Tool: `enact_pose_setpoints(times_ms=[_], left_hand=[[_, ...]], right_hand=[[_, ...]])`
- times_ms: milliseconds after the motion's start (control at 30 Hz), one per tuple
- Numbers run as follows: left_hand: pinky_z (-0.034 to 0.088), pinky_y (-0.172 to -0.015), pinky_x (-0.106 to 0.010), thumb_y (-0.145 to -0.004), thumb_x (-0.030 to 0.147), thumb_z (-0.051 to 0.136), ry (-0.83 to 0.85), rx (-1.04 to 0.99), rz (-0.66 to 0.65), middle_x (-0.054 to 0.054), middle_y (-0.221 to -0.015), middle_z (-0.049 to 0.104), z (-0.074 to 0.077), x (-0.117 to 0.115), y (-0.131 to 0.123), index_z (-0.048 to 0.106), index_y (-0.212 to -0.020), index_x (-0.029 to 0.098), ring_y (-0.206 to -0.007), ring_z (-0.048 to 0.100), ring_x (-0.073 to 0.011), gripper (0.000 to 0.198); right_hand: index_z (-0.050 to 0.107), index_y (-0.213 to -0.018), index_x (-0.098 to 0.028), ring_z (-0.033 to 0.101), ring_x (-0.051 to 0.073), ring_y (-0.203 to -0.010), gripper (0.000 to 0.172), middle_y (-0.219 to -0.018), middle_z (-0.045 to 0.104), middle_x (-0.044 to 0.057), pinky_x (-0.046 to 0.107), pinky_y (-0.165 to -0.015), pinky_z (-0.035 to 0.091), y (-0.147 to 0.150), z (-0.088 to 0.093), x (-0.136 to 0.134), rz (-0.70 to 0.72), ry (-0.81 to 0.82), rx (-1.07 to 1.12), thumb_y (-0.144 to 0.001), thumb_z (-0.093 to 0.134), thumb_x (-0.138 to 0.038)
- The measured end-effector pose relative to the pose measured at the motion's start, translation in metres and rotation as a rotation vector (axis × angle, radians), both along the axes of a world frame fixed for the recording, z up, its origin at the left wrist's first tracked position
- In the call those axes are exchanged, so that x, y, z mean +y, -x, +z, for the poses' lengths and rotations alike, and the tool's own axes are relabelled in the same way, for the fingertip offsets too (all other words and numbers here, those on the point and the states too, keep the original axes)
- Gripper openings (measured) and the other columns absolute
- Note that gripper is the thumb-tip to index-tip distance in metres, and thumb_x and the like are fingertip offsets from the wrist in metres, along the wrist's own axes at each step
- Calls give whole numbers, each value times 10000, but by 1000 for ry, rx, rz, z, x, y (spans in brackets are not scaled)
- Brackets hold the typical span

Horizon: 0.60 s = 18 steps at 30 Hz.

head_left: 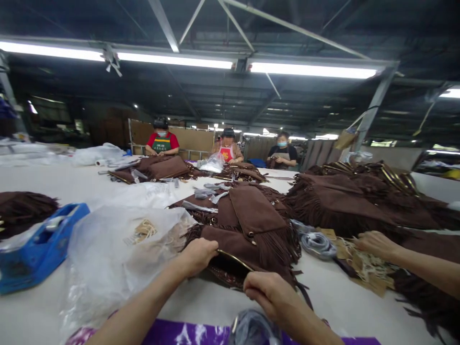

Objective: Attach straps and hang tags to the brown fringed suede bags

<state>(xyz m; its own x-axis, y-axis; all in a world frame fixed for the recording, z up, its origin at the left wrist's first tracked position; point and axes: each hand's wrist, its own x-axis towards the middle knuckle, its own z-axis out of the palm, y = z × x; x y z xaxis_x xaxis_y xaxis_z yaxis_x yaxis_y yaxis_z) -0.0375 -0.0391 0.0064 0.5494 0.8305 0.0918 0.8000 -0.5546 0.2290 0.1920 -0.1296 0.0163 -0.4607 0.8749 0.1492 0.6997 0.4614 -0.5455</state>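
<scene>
A dark brown fringed bag (230, 242) lies in front of me, its gold-edged zip mouth gaping between my hands. My left hand (201, 254) pinches the bag's edge at the left end of the opening. At the other end, my right hand (264, 290) has its fingers curled closed on the edge near the zip. Inside the mouth it is dark, with some patterned lining showing low down. Just behind lies another brown bag with a flap (256, 211) and long fringe. A grey coiled strap (254, 328) sits below my right hand.
Clear plastic bags (118, 254) and a blue tape dispenser (43, 247) are on the left. A co-worker's hand (375, 244) reaches over tan tags (373, 270) with strings at right. Stacked fringed bags (345, 201) rise behind it. Several people sit across the white table (86, 189).
</scene>
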Motion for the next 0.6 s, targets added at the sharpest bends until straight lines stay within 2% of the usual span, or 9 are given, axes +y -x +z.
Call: enact_pose_setpoints(times_ms=[133, 267, 367, 467, 500, 567, 600], left_hand=[[397, -657, -219, -924, 214, 448, 36, -117, -15, 15, -716, 602, 1, 11, 3, 543, -736, 203, -719, 586, -153, 211], [385, -608, -202, -930, 217, 388, 78, -215, -11, 24, -715, 574, -8, 15, 11, 502, -723, 193, -683, 539, -132, 237], [409, -617, -212, -937, 217, 367, 98, -257, -11, 18, -732, 586, -11, 13, 15, 509, -761, 196, -694, 546, -142, 227], [450, -735, -249, -889, 144, 424, 63, -273, -15, -18, -892, 627, -3, 3, 12, 543, -914, 194, -823, 583, -171, 131], [453, -803, -269, -852, 108, 459, 17, -265, -31, -40, -984, 626, 1, -3, 9, 544, -967, 192, -910, 584, -187, 165], [444, -902, -302, -815, 68, 496, -103, -237, -98, -72, -1112, 598, 9, -17, -2, 553, -1002, 190, -1038, 559, -212, 230], [449, -911, -302, -830, 68, 491, -147, -217, -148, -76, -1113, 599, 11, -25, -9, 566, -980, 190, -1044, 561, -213, 207]], right_hand=[[556, -812, -220, 590, 187, -776, 168, -828, 661, 30, 270, -682, 365, 23, -3, 12, -29, 0, 25, -916, 425, -232], [458, -764, -228, 575, 213, -724, 229, -761, 628, 60, 311, -663, 363, 32, -24, 30, -162, 45, 41, -929, 300, -225], [459, -783, -226, 586, 230, -785, 257, -812, 630, 86, 332, -734, 404, 26, -37, 38, -197, 54, 103, -939, 259, -267], [520, -841, -208, 591, 250, -903, 298, -911, 645, 109, 353, -847, 423, 13, -40, 40, -222, 60, 239, -939, 279, -354], [541, -865, -199, 591, 258, -937, 312, -939, 650, 118, 364, -881, 420, 9, -40, 40, -229, 66, 278, -934, 292, -375], [570, -930, -180, 586, 269, -1006, 334, -1003, 656, 133, 379, -941, 404, 3, -38, 40, -220, 80, 328, -923, 312, -393], [577, -964, -172, 581, 270, -1038, 342, -1035, 656, 138, 383, -966, 394, 1, -36, 40, -207, 87, 346, -920, 318, -391]])
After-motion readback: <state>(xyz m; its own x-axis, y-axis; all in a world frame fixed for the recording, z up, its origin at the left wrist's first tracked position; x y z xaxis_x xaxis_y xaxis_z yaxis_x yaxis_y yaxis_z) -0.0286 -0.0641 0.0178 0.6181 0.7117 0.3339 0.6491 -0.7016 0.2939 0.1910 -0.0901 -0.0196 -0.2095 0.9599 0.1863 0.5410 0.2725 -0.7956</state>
